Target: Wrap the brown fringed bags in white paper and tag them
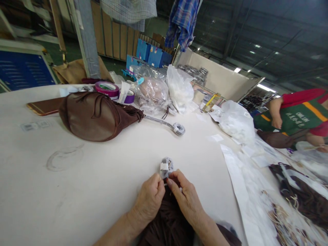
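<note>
From where I stand, the person's two hands meet at the near middle of the pale table, over gathered dark brown material. The left hand has its fingers curled, thumb pressed to forefinger; I can't tell what it pinches. The right hand brings thumb and forefinger together on the near end of a grey coil, which lies just beyond both hands. Farther left rests a brown bag, its grey cord ending in another coil. Far right, a co-worker wears a green apron.
</note>
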`<state>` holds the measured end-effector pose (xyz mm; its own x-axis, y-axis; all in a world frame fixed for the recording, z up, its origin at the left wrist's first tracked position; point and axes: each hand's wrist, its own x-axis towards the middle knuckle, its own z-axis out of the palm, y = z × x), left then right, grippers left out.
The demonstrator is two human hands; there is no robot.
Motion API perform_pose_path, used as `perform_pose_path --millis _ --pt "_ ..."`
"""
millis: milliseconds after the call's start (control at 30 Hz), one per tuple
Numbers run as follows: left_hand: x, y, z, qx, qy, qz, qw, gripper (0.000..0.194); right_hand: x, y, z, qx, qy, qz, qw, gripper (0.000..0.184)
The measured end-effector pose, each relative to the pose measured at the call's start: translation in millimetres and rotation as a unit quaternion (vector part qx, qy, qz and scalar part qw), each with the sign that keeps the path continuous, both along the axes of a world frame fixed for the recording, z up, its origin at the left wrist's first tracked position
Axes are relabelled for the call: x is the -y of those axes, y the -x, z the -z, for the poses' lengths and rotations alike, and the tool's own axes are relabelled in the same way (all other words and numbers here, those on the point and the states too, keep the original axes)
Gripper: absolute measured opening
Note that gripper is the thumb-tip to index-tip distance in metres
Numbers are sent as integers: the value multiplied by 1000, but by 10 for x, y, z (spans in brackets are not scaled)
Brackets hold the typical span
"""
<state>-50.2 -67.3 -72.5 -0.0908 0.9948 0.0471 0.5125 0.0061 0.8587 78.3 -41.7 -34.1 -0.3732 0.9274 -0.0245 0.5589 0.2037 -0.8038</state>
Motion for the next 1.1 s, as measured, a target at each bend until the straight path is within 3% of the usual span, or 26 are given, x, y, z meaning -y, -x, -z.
perform_pose_path --millis 233,467,700,867,1000,1100 --pt "-25 164 -70 32 25 -47 998 27 4 11 47 -10 14 1 1000 13" --pt "28 25 -84 -16 14 46 999 24 0 -11 59 -35 3 -8 999 21" --pt "-30 -11 -26 117 21 17 993 22 18 28 79 -23 -8 4 1000 21" --pt "-98 85 -39 267 56 -57 960 26 28 12 92 23 -31 14 999 19" --pt "-134 169 -106 344 71 -91 932 27 51 -5 58 44 -146 25 988 18" --pt "-131 183 -146 373 73 -92 920 28 58 40 20 60 -197 -24 978 20"
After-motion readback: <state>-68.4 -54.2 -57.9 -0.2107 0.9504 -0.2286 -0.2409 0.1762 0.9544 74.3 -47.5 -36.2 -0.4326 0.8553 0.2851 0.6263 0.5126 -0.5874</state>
